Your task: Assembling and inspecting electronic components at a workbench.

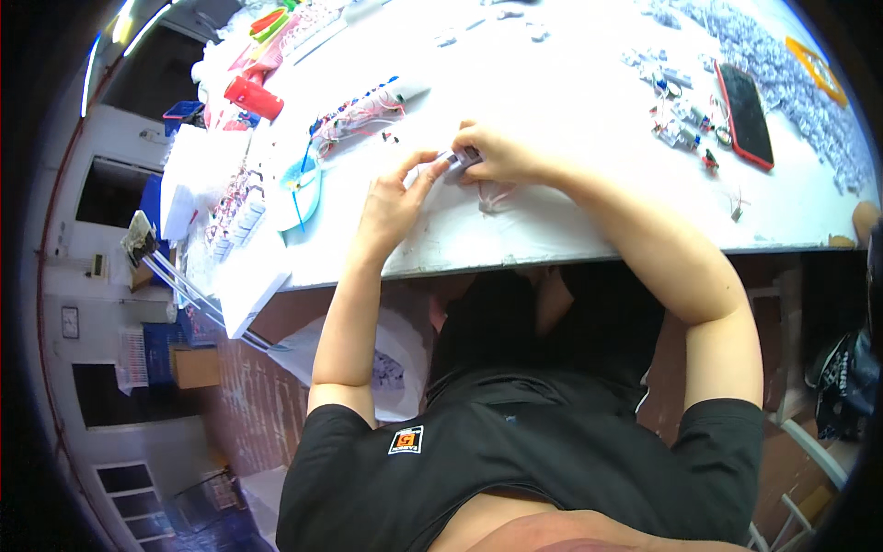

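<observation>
Over the white table, both my hands meet at a small grey-and-white plastic part [468,155] with a dark opening. My left hand [394,204] is closed, its thumb and fingertips pinching the part's left end. From the right, my right hand [504,155] wraps its fingers around the other end. Thin pale reddish wires [495,195] hang below the right hand onto the table. What the part is, and whether the wires are joined to it, I cannot make out.
A light-blue dish [300,195] with a blue stick lies at the left, beyond it a bundle of wired parts [359,115] and a red cylinder [255,97]. To the right are small wired components [679,120], a red-edged phone [745,115] and a heap of grey pieces [782,83].
</observation>
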Demonstrator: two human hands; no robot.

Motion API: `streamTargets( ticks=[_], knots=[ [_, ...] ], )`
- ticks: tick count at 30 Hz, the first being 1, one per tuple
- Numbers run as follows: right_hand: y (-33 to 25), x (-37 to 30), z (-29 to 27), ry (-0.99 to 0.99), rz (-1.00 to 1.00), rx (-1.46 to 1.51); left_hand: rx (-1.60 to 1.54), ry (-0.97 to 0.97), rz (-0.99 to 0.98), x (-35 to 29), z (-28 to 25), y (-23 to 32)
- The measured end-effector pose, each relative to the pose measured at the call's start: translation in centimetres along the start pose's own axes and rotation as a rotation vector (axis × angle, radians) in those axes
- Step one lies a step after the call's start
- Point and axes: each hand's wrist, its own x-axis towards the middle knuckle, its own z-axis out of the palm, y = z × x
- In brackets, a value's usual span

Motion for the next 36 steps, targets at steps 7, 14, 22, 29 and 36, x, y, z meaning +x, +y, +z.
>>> streamTargets(
  ticks=[7, 14, 22, 29, 36],
  knots=[
    [-0.1, -0.6, 0.4, 0.140, -0.018, -0.061, 0.108, 0.164, 0.168, -0.4, 2.0, -1.3],
    [-1.0, -0.3, -0.2, -0.017, -0.038, -0.028, 0.051, 0.142, 0.168, -1.4, 1.0, -1.5],
    [-1.9, -0.7, -0.3, 0.020, -0.059, -0.052, 0.101, 0.179, 0.299, -4.0, -1.1, -1.0],
    [-2.3, -0.5, -0.4, 0.034, -0.036, 0.072, 0.074, 0.636, 0.241, -10.9, -6.0, -1.8],
    [-1.4, 0.3, -0.4, 0.192, -0.017, 0.153, -0.110, 1.020, -0.270, -18.4, -13.3, -10.7]
  ],
)
